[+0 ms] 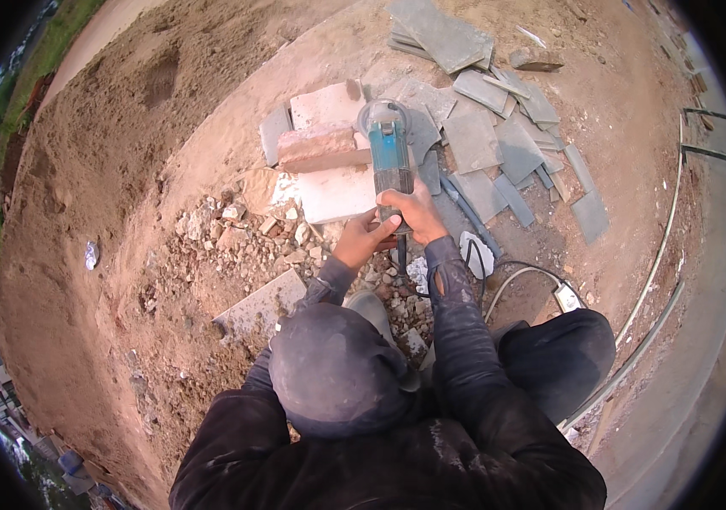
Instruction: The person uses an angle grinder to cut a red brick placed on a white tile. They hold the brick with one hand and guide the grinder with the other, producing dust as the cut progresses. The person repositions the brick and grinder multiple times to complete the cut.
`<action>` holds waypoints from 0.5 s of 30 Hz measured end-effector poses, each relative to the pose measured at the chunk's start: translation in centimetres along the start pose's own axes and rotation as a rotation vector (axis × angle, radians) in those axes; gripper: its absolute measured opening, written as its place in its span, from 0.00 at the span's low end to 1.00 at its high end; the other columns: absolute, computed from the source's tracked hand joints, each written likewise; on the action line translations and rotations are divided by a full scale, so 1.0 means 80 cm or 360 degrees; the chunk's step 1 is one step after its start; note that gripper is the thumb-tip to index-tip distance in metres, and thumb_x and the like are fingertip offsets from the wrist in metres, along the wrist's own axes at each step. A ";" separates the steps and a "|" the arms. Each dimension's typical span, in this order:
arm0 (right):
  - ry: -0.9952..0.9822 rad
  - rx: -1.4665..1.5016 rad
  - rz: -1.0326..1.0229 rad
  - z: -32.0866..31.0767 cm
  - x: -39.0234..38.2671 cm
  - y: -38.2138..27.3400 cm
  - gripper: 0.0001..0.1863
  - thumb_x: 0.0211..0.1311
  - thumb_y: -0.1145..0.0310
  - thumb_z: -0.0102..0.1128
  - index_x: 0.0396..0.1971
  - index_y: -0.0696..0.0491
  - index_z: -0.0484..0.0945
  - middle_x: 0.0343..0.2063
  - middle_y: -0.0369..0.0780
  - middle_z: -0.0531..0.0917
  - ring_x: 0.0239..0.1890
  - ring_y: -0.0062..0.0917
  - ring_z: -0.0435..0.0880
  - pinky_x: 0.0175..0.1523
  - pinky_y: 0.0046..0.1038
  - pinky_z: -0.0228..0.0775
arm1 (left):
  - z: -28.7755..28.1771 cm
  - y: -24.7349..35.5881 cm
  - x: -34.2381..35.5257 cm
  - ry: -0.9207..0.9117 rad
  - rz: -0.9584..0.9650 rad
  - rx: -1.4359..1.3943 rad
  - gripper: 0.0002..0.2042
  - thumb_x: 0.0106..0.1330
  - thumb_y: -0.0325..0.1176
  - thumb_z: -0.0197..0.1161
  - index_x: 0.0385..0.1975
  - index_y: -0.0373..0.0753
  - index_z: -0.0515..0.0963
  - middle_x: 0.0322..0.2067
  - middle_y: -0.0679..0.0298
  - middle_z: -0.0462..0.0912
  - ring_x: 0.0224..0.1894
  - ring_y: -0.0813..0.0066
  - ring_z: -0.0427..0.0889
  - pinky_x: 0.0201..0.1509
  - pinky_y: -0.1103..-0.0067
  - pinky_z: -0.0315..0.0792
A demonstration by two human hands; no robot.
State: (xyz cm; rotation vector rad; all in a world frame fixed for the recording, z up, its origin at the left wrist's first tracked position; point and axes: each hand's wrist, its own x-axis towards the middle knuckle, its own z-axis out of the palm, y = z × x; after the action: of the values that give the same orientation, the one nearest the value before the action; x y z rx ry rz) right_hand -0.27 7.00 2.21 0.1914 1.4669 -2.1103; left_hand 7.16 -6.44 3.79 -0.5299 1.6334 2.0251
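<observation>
Both of my hands are on a teal angle grinder (389,150). My right hand (416,211) wraps round its dark rear body from the right. My left hand (361,245) holds the rear end from the left and below, its fingertips partly hidden. The grinder's round head sits at the right end of a rough pink stone block (316,146); whether they touch I cannot tell. The block lies on pale stone slabs (329,193). A black cord runs down from the tool.
Grey stone tiles (473,138) lie scattered at right, rubble (235,225) at left, with a loose slab (252,310) below. A white power strip (567,297) and cables lie by my right knee. Long pipes (626,365) edge a concrete strip (703,365). A dirt mound (116,110) rises upper left.
</observation>
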 end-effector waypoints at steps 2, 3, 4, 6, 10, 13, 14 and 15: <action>0.0019 -0.0041 -0.0023 -0.001 -0.001 -0.001 0.22 0.44 0.69 0.67 0.42 0.58 0.75 0.32 0.36 0.79 0.33 0.21 0.78 0.38 0.24 0.72 | 0.002 -0.001 -0.001 -0.0025 0.0014 -0.0028 0.34 0.66 0.48 0.65 0.62 0.27 0.64 0.48 0.57 0.77 0.43 0.70 0.83 0.49 0.76 0.81; 0.0020 -0.0062 -0.0023 -0.002 -0.001 -0.001 0.22 0.44 0.69 0.67 0.41 0.58 0.75 0.32 0.36 0.79 0.33 0.21 0.79 0.38 0.24 0.72 | 0.003 -0.002 -0.001 -0.0032 0.0016 -0.0039 0.35 0.66 0.49 0.65 0.62 0.27 0.64 0.48 0.56 0.77 0.44 0.70 0.83 0.49 0.76 0.81; 0.0020 -0.0082 -0.0024 -0.002 -0.001 -0.001 0.21 0.44 0.69 0.67 0.41 0.58 0.75 0.32 0.36 0.79 0.33 0.21 0.79 0.38 0.24 0.72 | 0.004 -0.002 -0.001 -0.0045 0.0014 -0.0027 0.35 0.66 0.49 0.65 0.62 0.27 0.64 0.48 0.56 0.77 0.45 0.70 0.83 0.50 0.75 0.80; 0.0004 -0.0088 0.0002 -0.003 -0.004 -0.002 0.21 0.44 0.69 0.67 0.41 0.58 0.75 0.32 0.36 0.79 0.33 0.20 0.78 0.39 0.24 0.72 | 0.003 -0.005 0.001 -0.0070 0.0007 -0.0003 0.35 0.66 0.49 0.64 0.62 0.27 0.64 0.49 0.56 0.77 0.46 0.69 0.82 0.51 0.74 0.80; 0.0008 -0.0084 0.0004 0.002 -0.006 0.002 0.21 0.44 0.70 0.67 0.41 0.58 0.75 0.32 0.35 0.79 0.33 0.20 0.78 0.39 0.24 0.72 | -0.001 -0.010 -0.002 -0.0079 0.0035 -0.0001 0.35 0.67 0.51 0.63 0.62 0.27 0.64 0.50 0.55 0.76 0.47 0.68 0.82 0.53 0.73 0.79; 0.0006 -0.0093 -0.0014 0.004 -0.005 0.006 0.21 0.44 0.70 0.67 0.41 0.58 0.75 0.32 0.35 0.79 0.32 0.20 0.78 0.39 0.24 0.71 | -0.003 -0.014 -0.005 -0.0076 0.0025 -0.0013 0.35 0.67 0.51 0.63 0.62 0.27 0.64 0.51 0.55 0.76 0.48 0.67 0.82 0.53 0.72 0.79; 0.0008 -0.0093 -0.0023 0.005 -0.005 0.007 0.21 0.44 0.70 0.67 0.41 0.59 0.75 0.32 0.35 0.79 0.33 0.20 0.78 0.39 0.24 0.71 | -0.006 -0.017 -0.004 -0.0085 0.0021 -0.0020 0.35 0.67 0.51 0.62 0.62 0.27 0.64 0.51 0.54 0.76 0.48 0.67 0.82 0.53 0.72 0.79; 0.0013 -0.0093 -0.0031 0.006 -0.007 0.007 0.21 0.44 0.70 0.67 0.41 0.59 0.75 0.32 0.35 0.79 0.33 0.20 0.78 0.39 0.24 0.71 | -0.006 -0.018 -0.005 -0.0096 0.0016 -0.0029 0.35 0.67 0.52 0.62 0.62 0.27 0.64 0.52 0.54 0.76 0.48 0.67 0.82 0.53 0.72 0.79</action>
State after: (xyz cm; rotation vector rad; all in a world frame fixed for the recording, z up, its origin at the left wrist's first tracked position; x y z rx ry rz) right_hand 0.56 6.65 2.19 0.1648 1.5391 -2.0812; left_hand 8.29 -6.75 2.78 -0.4638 1.5866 2.0450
